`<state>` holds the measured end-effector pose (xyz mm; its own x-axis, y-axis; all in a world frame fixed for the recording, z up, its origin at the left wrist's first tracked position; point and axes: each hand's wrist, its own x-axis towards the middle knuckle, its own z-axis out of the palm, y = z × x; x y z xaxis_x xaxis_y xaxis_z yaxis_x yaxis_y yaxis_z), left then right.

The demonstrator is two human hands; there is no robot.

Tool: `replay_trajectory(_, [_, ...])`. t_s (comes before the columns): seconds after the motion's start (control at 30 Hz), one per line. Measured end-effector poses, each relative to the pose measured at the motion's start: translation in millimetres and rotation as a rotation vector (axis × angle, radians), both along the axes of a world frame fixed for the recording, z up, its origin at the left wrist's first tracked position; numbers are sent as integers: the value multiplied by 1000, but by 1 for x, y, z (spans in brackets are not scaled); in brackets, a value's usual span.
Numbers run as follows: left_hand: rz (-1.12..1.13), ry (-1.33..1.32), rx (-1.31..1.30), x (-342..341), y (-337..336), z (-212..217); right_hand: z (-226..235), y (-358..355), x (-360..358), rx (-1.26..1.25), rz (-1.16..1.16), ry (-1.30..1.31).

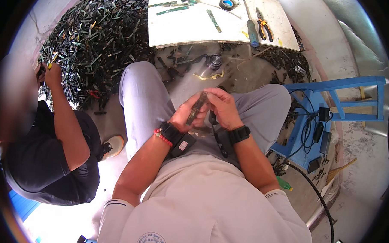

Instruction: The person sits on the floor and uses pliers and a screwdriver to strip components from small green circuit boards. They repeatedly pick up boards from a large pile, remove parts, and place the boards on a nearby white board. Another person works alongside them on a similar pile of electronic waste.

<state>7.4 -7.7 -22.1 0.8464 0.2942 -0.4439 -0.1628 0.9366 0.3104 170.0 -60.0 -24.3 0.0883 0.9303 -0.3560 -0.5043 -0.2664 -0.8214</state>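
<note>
I sit with my knees apart and hold a narrow dark strip-shaped part point(196, 108) over my lap. My left hand point(187, 118) grips its lower end, fingers wrapped around it. My right hand point(223, 107) pinches its upper end from the right. A black band and a red bead bracelet are on my left wrist, a black watch on my right. A black cable hangs below my right hand.
A white board point(193, 25) ahead carries orange-handled pliers point(263, 29), a blue-handled screwdriver point(252, 31), a tape roll point(227, 3) and green strips. A big heap of dark strips point(94, 41) lies far left. Another person point(52, 133) crouches left. A blue stool point(323, 113) with cables stands right.
</note>
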Motion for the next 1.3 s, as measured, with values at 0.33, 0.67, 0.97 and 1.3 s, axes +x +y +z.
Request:
replay_trajectory(0.33, [2,-25,45,1,-1,-9,-1,0,0,23,-20,64])
replay_trajectory(0.67, [6,5,62,0,-1,-8,-2,1,1,36,0,70])
replay_trajectory(0.97, [30,98,58,1,-2,-9,1,0,-4,37,0,-99])
replay_trajectory(1.3, [37,90,43,2,-2,-4,7,1,-4,14,-9,-138])
